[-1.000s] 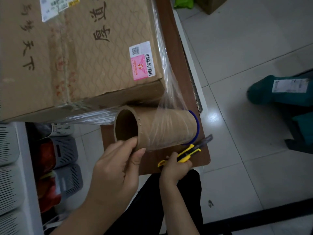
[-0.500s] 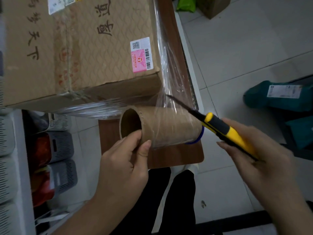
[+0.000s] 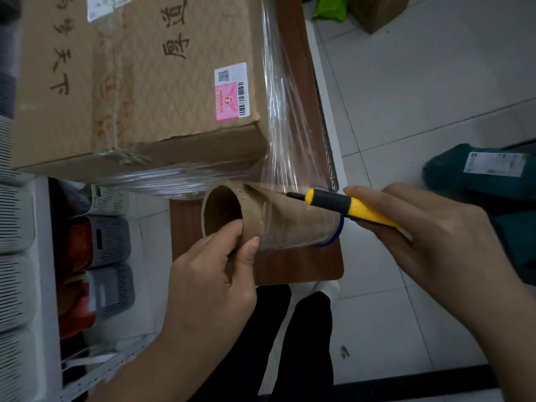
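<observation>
Left hand (image 3: pixel 211 288) grips the rim of the brown cardboard tube (image 3: pixel 278 221), holding it just off the near corner of the big taped cardboard box (image 3: pixel 139 82) so the clear stretch film (image 3: pixel 290 134) runs taut. Right hand (image 3: pixel 441 236) curls round the yellow-and-black utility knife (image 3: pixel 345 206), blade laid where the film meets the tube, looking ready to slice. The tube's bore shows nothing inside. The box is sealed, its contents hidden. The grey slotted baskets (image 3: pixel 107 242) on the left hold red items.

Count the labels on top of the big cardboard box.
2. A white label at the far edge of the cardboard box, cut by the frame, and a pink-and-white barcode label near its right corner. Others may lie out of view.
</observation>
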### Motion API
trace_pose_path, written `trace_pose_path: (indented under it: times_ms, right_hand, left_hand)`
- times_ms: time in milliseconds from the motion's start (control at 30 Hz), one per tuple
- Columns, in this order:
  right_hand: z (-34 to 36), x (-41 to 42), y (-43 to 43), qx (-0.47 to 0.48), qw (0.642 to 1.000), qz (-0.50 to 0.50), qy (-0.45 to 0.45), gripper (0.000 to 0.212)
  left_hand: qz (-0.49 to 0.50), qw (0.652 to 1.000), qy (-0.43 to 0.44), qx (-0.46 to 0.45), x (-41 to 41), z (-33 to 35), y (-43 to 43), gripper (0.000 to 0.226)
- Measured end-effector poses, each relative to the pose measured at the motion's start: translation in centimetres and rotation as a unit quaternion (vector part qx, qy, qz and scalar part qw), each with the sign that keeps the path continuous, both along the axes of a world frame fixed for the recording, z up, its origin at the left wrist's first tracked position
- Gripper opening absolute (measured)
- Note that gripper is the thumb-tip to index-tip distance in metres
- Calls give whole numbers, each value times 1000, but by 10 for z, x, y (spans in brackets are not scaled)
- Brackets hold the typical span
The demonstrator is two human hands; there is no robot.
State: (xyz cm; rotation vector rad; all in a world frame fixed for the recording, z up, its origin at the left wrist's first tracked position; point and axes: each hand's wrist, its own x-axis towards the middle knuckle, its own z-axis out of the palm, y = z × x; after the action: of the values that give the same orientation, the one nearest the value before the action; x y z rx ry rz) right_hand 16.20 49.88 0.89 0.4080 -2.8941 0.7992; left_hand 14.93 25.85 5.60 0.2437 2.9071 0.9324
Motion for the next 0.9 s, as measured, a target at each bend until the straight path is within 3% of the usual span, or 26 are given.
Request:
trace_pose_path:
  times_ms: [267, 600, 700, 833, 900]
  right_hand:
    - [-27, -8, 3, 4, 1000, -4, -11, 45]
    - [-45, -5, 12, -48, 998, -18, -48, 34]
    - [-51, -3, 7, -99, 992, -20, -70, 38]
    - [-56, 3, 7, -267, 957, -56, -101, 37]
    - [-56, 0, 7, -286, 951, -62, -99, 37]
  left_hand:
    - [24, 1000, -7, 13, 2, -1, 3, 24]
    - [39, 999, -18, 23, 1, -2, 1, 21]
    - [34, 999, -16, 22, 2, -2, 0, 17]
    - [47, 997, -31, 43, 3, 1, 2, 17]
    - [52, 997, -36, 50, 3, 2, 3, 19]
